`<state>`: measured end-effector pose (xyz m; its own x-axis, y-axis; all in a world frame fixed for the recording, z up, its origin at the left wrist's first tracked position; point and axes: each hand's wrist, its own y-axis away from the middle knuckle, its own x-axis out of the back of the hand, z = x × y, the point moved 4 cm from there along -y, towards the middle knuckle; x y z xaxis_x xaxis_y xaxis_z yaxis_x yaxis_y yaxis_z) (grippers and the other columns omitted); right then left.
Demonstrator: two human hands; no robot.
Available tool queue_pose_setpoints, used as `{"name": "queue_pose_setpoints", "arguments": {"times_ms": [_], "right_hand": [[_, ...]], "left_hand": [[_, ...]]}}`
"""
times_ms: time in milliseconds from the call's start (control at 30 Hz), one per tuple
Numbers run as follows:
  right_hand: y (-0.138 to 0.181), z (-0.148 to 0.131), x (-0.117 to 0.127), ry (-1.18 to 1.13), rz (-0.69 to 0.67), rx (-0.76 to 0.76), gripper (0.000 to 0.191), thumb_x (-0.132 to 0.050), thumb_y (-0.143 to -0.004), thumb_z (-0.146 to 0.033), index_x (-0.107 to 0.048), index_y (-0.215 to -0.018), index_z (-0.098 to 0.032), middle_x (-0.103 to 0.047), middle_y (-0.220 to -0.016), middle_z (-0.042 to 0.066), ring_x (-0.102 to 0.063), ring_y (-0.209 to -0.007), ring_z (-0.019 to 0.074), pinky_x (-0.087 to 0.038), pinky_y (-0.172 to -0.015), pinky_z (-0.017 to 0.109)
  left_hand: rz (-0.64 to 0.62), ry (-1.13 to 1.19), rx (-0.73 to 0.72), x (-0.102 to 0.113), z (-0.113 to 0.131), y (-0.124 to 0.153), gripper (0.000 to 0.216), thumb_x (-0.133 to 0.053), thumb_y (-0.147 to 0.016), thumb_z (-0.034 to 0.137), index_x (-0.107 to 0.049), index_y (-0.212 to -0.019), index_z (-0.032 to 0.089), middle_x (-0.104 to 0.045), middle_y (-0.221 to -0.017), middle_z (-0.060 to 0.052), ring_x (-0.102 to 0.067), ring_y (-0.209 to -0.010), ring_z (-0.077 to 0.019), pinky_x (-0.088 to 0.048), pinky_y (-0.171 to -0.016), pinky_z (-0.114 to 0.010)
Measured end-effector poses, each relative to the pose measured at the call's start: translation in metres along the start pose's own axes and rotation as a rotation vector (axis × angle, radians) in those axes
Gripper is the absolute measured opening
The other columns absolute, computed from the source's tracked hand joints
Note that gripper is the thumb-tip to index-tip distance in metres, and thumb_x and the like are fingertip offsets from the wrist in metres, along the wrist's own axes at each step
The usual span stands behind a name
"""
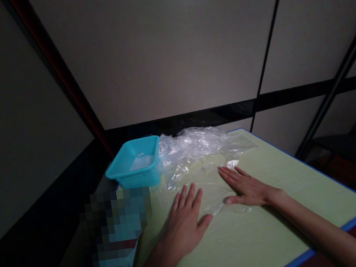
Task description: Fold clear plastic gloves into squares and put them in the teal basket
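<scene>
My left hand (184,223) lies flat on the pale green table (274,208), fingers stretched out and together, at the near edge of a sheet of clear plastic film (197,155). My right hand (245,186) also rests flat, palm down, on the same crinkled film, fingers pointing to the upper left. Neither hand holds anything. The film is bunched up toward the far edge of the table and spreads flat beneath the hands.
A turquoise plastic tub (136,163) stands at the table's far left corner beside the film. A blurred-out patch (119,232) covers something at the left edge. Grey wall panels rise behind. The table has a blue rim.
</scene>
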<state>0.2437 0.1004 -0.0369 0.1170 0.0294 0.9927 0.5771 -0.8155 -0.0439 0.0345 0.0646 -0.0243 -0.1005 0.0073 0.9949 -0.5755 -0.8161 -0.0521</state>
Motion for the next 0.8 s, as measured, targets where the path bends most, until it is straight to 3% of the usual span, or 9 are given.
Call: {"name": "queue_pose_setpoints", "arguments": {"times_ms": [233, 367, 500, 567, 667, 800], "right_hand": [[0.003, 0.004, -0.002, 0.006, 0.016, -0.004, 0.093, -0.029, -0.076, -0.073, -0.008, -0.141, -0.009, -0.011, -0.145, 0.016, -0.011, -0.134, 0.0278, -0.013, -0.107, 0.047], [0.003, 0.003, 0.001, -0.015, -0.008, -0.025, 0.095, -0.030, -0.075, -0.073, -0.010, -0.141, -0.008, -0.010, -0.145, 0.017, -0.010, -0.134, 0.0273, -0.012, -0.108, 0.046], [0.002, 0.002, 0.001, -0.030, -0.013, -0.031, 0.094, -0.033, -0.075, -0.072, -0.012, -0.141, -0.008, -0.012, -0.145, 0.017, -0.010, -0.134, 0.0275, -0.011, -0.108, 0.047], [0.001, 0.002, 0.000, -0.029, -0.005, -0.035, 0.094, -0.034, -0.075, -0.072, -0.011, -0.141, -0.009, -0.013, -0.145, 0.016, -0.011, -0.134, 0.0274, -0.011, -0.107, 0.047], [0.000, 0.004, -0.002, -0.029, 0.004, -0.034, 0.093, -0.036, -0.075, -0.071, -0.009, -0.141, -0.013, -0.014, -0.145, 0.014, -0.012, -0.134, 0.0268, -0.012, -0.107, 0.047], [0.000, 0.005, -0.004, -0.027, -0.007, -0.050, 0.094, -0.035, -0.074, -0.073, -0.008, -0.141, -0.012, -0.012, -0.145, 0.014, -0.012, -0.134, 0.0269, -0.012, -0.108, 0.046]], "left_hand": [[-0.049, -0.001, 0.043, 0.000, 0.000, 0.001, 0.061, -0.031, -0.088, 0.051, -0.024, -0.138, 0.018, -0.013, -0.147, -0.009, -0.008, -0.134, -0.0281, -0.015, -0.107, -0.048], [-0.066, 0.022, 0.120, 0.015, 0.008, -0.008, 0.075, -0.040, -0.083, 0.055, -0.018, -0.139, 0.009, -0.007, -0.146, -0.015, -0.005, -0.133, -0.0313, -0.017, -0.106, -0.050], [-0.016, 0.051, -0.045, 0.029, 0.039, -0.042, 0.065, -0.030, -0.090, 0.045, -0.019, -0.138, 0.003, -0.010, -0.146, -0.016, -0.007, -0.134, -0.0232, -0.015, -0.109, -0.038], [0.019, 0.055, -0.111, 0.026, 0.052, -0.064, 0.060, -0.027, -0.091, 0.040, -0.021, -0.137, 0.001, -0.012, -0.146, -0.016, -0.007, -0.134, -0.0211, -0.014, -0.109, -0.034], [0.013, 0.073, -0.095, 0.006, 0.057, -0.086, 0.069, -0.028, -0.089, 0.049, -0.023, -0.135, -0.002, -0.017, -0.144, -0.018, -0.011, -0.134, -0.0242, -0.016, -0.109, -0.036], [0.029, 0.071, -0.063, -0.015, 0.046, -0.089, 0.068, -0.021, -0.090, 0.051, -0.022, -0.137, 0.001, -0.019, -0.144, -0.017, -0.014, -0.133, -0.0240, -0.018, -0.108, -0.038]]}}
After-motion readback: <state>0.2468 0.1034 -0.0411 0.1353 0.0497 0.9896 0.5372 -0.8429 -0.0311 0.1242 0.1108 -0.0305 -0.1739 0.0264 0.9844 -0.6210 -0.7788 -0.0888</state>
